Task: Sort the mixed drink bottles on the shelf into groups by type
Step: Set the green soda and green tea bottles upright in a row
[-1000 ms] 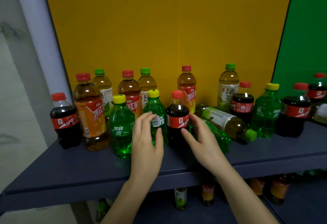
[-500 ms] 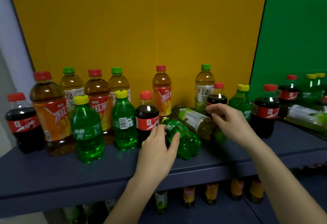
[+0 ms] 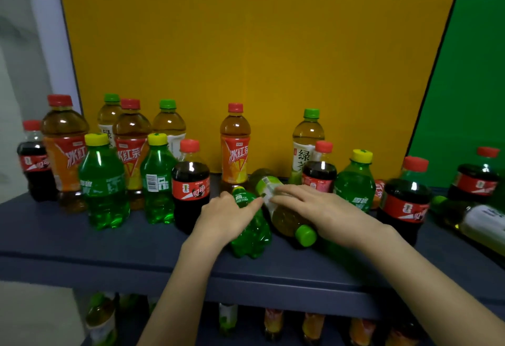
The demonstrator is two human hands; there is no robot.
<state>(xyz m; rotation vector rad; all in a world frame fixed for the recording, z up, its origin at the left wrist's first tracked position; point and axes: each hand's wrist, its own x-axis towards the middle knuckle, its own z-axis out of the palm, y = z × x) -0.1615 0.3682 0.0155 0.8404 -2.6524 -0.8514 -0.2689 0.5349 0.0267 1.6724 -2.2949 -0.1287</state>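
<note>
A moment ago the left hand [image 3: 226,220] was already on the green soda bottle [image 3: 252,239] that lies on its side, and it is still there. The right hand [image 3: 322,209] was up by the bottles at the back. Now it has come down onto the tea bottle [image 3: 285,220] lying just beside the soda one. So each hand now has one fallen bottle, and it looks like both are about to be stood up or moved to their own kind. The sorting has hardly begun: on the shelf [image 3: 82,250] cola, iced tea, green tea and green soda are all mixed up in the row. The left hand grips the green soda bottle near its top, with the fingers bent over one side and the thumb across the other. The right hand rests on the white label of the tea bottle with its fingers nearly straight and close together. Its grip from below cannot be seen. The two lying bottles touch each other in the middle of the shelf, near the front edge.
</note>
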